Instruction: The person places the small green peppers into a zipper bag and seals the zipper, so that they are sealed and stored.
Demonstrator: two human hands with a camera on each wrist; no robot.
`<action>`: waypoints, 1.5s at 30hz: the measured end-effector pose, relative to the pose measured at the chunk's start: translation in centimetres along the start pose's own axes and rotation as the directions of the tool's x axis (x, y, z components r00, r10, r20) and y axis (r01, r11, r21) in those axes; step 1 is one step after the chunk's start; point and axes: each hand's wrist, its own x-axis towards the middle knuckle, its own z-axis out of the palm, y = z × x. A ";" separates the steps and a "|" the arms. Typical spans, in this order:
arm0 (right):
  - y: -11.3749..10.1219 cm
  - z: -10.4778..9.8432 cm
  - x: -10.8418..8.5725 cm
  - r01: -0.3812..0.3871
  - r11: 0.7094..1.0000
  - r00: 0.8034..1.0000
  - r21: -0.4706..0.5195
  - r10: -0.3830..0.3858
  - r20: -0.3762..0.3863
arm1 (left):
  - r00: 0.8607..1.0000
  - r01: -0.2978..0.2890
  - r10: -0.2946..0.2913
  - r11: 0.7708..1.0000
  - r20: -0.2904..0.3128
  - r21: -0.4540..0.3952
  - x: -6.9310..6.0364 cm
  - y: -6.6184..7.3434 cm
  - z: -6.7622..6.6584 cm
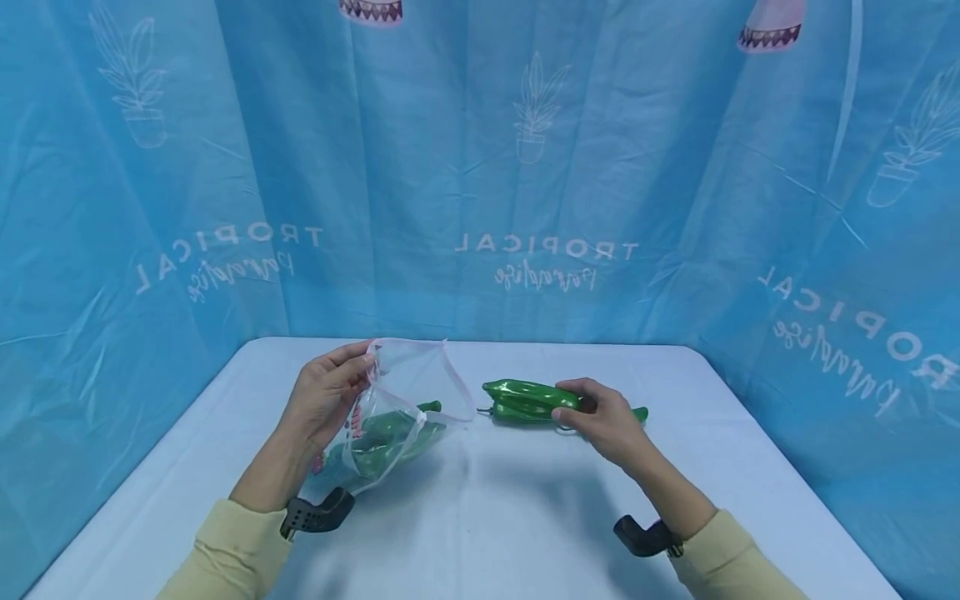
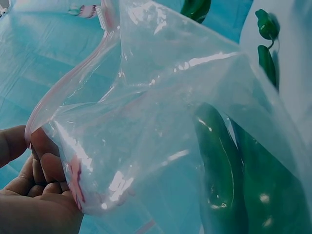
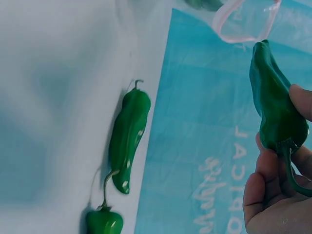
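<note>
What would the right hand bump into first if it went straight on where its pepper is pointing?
Most likely the clear bag, at its open mouth: the green pepper in the right hand points that way. Depth is hard to judge, so it might just miss.

In the head view, the left forearm [image 1: 258, 475] slants from between seven and eight o'clock toward one; the left hand [image 1: 326, 396] sits at eight, thumb and fingers pinched together. The right forearm [image 1: 671, 492] slants from between four and five toward ten; the right hand [image 1: 609, 423] grips, back uppermost, fingers curled.
</note>
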 end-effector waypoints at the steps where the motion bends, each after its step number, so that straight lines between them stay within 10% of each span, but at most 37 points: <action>1: -0.3 0.2 0.2 0.012 1.000 1.000 -0.004 -0.012 0.003 | 1.000 0.001 -0.001 1.000 -0.001 0.000 0.0 0.0 0.0; 45: -8.1 6.6 4.0 0.221 0.972 0.960 -0.076 -0.204 0.192 | 1.000 -0.004 0.003 1.000 0.017 0.004 0.3 -0.1 0.0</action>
